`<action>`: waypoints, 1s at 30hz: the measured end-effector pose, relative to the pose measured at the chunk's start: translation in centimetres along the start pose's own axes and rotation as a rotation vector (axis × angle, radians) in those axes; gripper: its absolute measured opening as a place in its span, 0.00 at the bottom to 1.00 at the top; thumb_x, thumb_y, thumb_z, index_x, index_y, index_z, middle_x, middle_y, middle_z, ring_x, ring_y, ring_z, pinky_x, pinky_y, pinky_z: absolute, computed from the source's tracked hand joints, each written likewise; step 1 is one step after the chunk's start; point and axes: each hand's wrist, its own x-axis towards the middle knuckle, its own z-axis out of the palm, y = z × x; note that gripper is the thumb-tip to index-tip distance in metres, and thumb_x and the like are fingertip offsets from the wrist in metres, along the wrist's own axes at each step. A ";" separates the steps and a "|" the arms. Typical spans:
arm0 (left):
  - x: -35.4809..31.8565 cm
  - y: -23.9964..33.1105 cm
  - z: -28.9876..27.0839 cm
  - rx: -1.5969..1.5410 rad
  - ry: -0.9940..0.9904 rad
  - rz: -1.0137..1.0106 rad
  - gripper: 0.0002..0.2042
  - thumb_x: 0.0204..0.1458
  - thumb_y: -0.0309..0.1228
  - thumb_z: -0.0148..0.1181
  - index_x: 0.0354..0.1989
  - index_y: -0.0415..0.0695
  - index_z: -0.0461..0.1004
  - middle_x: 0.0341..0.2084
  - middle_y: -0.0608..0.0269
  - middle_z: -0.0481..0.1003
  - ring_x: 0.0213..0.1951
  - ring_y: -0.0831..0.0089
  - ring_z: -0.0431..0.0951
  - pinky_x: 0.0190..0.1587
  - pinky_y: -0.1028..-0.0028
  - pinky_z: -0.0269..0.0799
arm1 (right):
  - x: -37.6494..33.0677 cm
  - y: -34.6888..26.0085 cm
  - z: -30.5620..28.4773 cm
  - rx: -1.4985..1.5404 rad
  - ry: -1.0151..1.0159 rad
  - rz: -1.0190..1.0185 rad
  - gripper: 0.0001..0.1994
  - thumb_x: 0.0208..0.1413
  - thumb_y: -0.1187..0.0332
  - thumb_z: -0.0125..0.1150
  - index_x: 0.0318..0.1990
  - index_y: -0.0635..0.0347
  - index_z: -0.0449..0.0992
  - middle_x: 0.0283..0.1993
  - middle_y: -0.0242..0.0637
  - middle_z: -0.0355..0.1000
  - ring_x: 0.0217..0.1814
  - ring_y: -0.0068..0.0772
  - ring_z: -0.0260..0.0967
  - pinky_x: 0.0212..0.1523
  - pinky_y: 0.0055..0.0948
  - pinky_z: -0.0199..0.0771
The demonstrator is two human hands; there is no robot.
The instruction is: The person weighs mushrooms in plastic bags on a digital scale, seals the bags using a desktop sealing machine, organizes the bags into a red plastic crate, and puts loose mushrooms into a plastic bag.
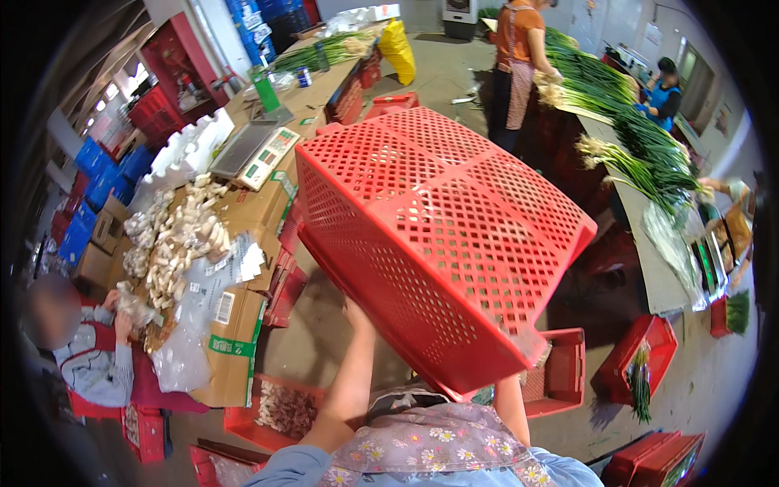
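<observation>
I hold a large red perforated plastic crate up in front of me, tilted with its underside facing the camera. My left hand reaches up against the crate's lower left wall, fingers hidden behind it. My right hand is hidden behind the crate's lower edge; only the right forearm shows below it. Beneath the crate, near my arms, lies a floral cloth.
A cardboard-covered table on the left carries piled garlic and a scale; a seated person works there. Red crates stand on the floor. A long table of green onions runs on the right, with a person beside it.
</observation>
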 end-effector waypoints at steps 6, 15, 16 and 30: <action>-2.2 0.9 -0.1 0.130 -0.078 0.110 0.25 0.59 0.47 0.43 0.58 0.41 0.64 0.49 0.60 0.72 0.45 0.69 0.75 0.47 0.70 0.74 | -1.1 -1.1 -0.8 0.001 0.146 0.003 0.21 0.56 0.63 0.46 0.55 0.63 0.63 0.52 0.44 0.66 0.54 0.41 0.64 0.55 0.39 0.67; -1.0 -3.9 -1.8 -0.365 -0.074 -0.172 0.24 0.62 0.46 0.38 0.60 0.45 0.60 0.55 0.58 0.66 0.55 0.65 0.66 0.59 0.66 0.63 | 3.4 -8.9 4.8 -0.026 0.098 -0.074 0.16 0.43 0.76 0.50 0.44 0.63 0.68 0.36 0.36 0.72 0.39 0.34 0.71 0.43 0.34 0.73; -0.7 -4.5 -1.9 -0.357 -0.036 -0.204 0.24 0.61 0.47 0.38 0.59 0.44 0.60 0.55 0.57 0.66 0.56 0.62 0.66 0.59 0.63 0.64 | 3.3 -9.2 7.7 -0.024 0.115 -0.109 0.11 0.45 0.75 0.52 0.40 0.63 0.69 0.31 0.34 0.71 0.33 0.32 0.70 0.40 0.32 0.73; 1.0 -11.9 -10.4 -0.167 -0.401 -0.868 0.21 0.61 0.43 0.43 0.56 0.42 0.65 0.51 0.55 0.71 0.53 0.61 0.71 0.58 0.57 0.65 | 4.2 -1.3 16.4 -0.631 0.303 -0.287 0.16 0.40 0.78 0.50 0.42 0.65 0.68 0.26 0.32 0.67 0.21 0.23 0.64 0.25 0.20 0.70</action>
